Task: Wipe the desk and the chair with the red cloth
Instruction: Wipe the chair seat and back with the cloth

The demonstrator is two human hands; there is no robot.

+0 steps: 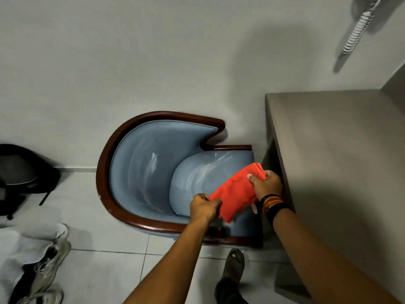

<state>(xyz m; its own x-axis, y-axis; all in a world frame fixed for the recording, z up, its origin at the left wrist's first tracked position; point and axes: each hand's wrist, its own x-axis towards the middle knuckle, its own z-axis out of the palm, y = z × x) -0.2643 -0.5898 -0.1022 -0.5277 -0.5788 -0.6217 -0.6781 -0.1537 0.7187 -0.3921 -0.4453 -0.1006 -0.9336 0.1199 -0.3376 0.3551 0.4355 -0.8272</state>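
The folded red cloth (236, 190) is held above the front of the chair seat by both hands. My left hand (203, 208) grips its lower left corner. My right hand (266, 185), with dark and striped bands on the wrist, grips its upper right end, thumb on top. The chair (140, 163) has blue upholstery and a curved dark wooden rim; pale streaks show on its seat and backrest. The grey desk (337, 145) stands directly to the right of the chair, its top bare.
A black bag (19, 172) lies on the floor at left against the wall. Another person's pale trousers and white sneakers (47, 268) are at bottom left. My sandalled foot (234, 266) stands on the white tiles. A coiled white cord (359, 29) hangs at top right.
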